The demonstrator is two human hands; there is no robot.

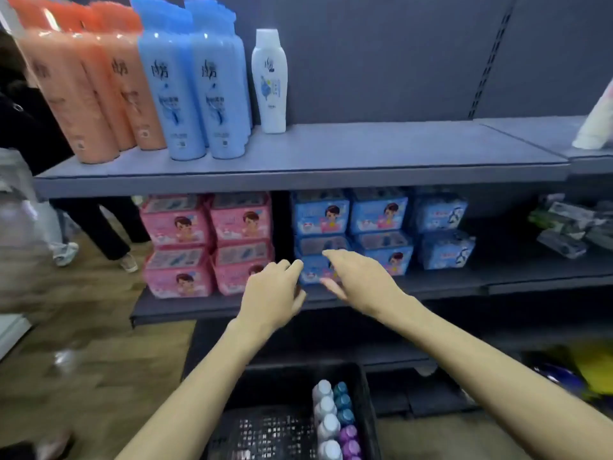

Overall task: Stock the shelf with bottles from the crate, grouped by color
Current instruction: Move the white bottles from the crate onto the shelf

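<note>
On the top grey shelf (331, 154) stand several orange bottles (83, 94) at the left, blue bottles (199, 94) beside them, and one white bottle (269, 81) to their right. Below me a black crate (285, 393) holds white bottles (326, 423), teal bottles (343, 403) and purple bottles (350, 443) along its right side. My left hand (275, 293) hovers in front of the middle shelf with its fingers loosely curled, holding nothing. Beside it, my right hand (358, 277) is stretched out with straight fingers, also holding nothing.
The middle shelf carries stacked pink packs (209, 244) and blue packs (381, 234), then grey-green packs (570, 227) at the right. A white pack (597, 121) lies on the neighbouring shelf. Another person's legs (99, 240) stand on the wooden floor at the left.
</note>
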